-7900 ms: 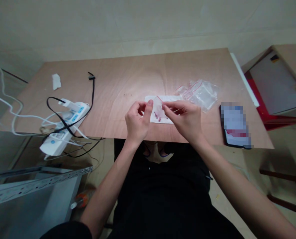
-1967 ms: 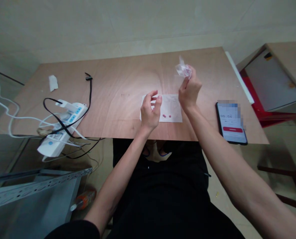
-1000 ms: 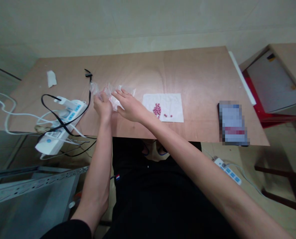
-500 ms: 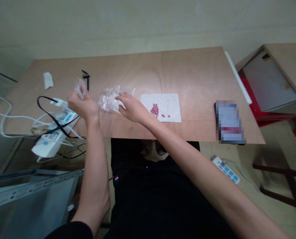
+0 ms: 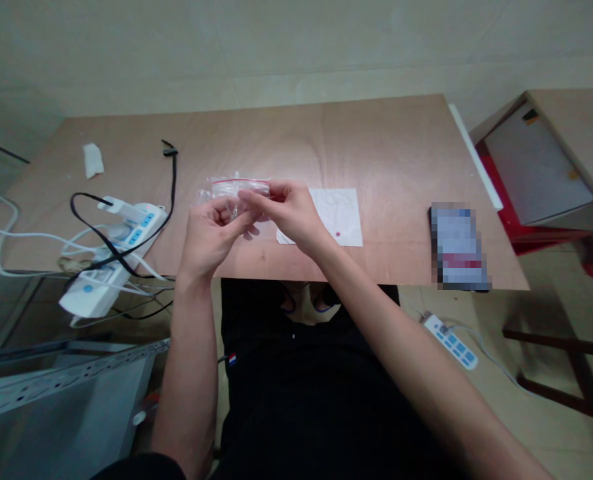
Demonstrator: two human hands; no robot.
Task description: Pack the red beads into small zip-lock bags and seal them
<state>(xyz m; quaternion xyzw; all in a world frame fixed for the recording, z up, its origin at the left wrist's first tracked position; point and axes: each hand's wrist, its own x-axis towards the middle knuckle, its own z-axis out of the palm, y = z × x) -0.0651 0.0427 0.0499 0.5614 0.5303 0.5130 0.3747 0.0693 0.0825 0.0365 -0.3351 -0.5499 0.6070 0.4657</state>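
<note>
A clear zip bag (image 5: 250,187) with a red line along its top edge is pinched between my two hands over the table. My left hand (image 5: 211,230) grips it from the left with curled fingers. My right hand (image 5: 294,210) closes on it from the right, thumb against the plastic. More crumpled clear bags (image 5: 204,195) show just behind my left fingers. A white paper sheet (image 5: 344,207) lies partly under my right hand. One small dark pink pellet (image 5: 338,234) is visible on it; the rest of the sheet's left part is hidden.
On the left stands a white power strip (image 5: 84,293) with tangled cables and a black strap (image 5: 174,180). A scrap of white paper (image 5: 93,161) lies at the far left. A phone (image 5: 459,247) rests near the right front edge of the wooden table (image 5: 386,153).
My left hand has come down and right with the clear bag. My right hand has left the pile of bags and taken hold of the same bag, now covering most pellets from view.
</note>
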